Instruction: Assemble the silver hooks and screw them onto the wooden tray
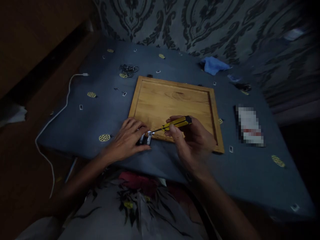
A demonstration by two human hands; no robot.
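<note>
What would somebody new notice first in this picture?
Probably the yellow-and-black screwdriver in the right hand, its tip at a shiny metal piece by the left hand. Next, the central wooden board, bright against the dark blue tablecloth. Then perhaps the crumpled blue cloth near its far edge.

Your left forearm (85, 178) comes in from lower left, your right forearm (227, 200) from lower right. Left hand (128, 137): back up, fingers bent and bunched, thumb (143, 147) set apart from index in a pinch. Right hand (193, 141): fingers curled in a grip, thumb pointing up and left. Hands apart, not touching.
</note>
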